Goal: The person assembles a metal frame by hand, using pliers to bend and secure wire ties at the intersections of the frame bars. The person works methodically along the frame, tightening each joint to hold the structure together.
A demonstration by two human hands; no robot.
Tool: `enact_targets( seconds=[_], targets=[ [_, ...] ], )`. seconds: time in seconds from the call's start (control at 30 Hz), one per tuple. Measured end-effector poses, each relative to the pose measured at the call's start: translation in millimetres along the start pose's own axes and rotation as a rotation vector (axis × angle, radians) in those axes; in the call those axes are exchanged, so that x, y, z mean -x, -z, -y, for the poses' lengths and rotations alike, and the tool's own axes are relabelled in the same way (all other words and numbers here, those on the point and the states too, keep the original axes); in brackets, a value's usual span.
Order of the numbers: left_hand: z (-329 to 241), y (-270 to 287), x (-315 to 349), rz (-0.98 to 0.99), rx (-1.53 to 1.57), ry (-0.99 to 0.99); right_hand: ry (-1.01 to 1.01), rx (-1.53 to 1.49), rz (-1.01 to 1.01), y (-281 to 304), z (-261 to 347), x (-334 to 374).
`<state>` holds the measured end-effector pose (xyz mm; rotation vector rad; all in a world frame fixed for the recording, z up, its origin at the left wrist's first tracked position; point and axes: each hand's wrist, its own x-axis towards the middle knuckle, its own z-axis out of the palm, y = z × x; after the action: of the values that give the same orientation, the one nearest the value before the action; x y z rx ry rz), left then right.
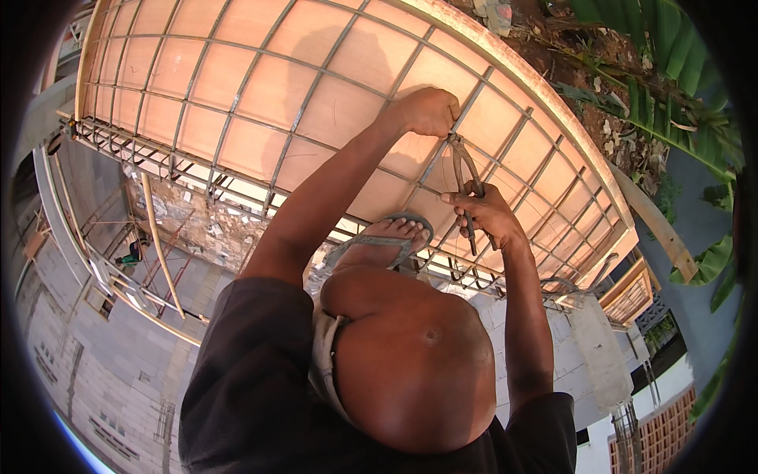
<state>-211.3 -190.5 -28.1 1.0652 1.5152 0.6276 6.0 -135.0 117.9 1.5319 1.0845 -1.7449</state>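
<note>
Two hands reach over one rebar grid (297,122). At a crossing of the grid, the left hand (430,110) is clenched; whether it pinches wire is hard to tell. The right hand (487,213) grasps one pair of pincers (471,166), its head at that same crossing. One sandalled foot (395,229) is at the grid's near side. One timber edge (545,97) bounds its far side; bare panel (268,87) shows between the bars.
</note>
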Motion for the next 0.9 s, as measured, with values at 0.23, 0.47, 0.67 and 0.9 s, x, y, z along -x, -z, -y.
enact_targets(
  seconds=[0.23,0.47,0.67,0.9],
  targets=[
    [-11,-57,69,-0.289,-0.227,-0.608,0.041,-0.943,0.392,-39,-38,-20],
    [-23,-74,45,-0.091,-0.161,-0.703,0.122,0.011,-0.201,-33,-24,40],
    [-63,-45,21,0.34,-0.411,-0.591,0.122,-0.083,-0.072,-8,-24,53],
    [-36,-66,33,0.032,-0.151,-1.068,0.081,-0.774,0.169,-49,-61,26]
  ],
)
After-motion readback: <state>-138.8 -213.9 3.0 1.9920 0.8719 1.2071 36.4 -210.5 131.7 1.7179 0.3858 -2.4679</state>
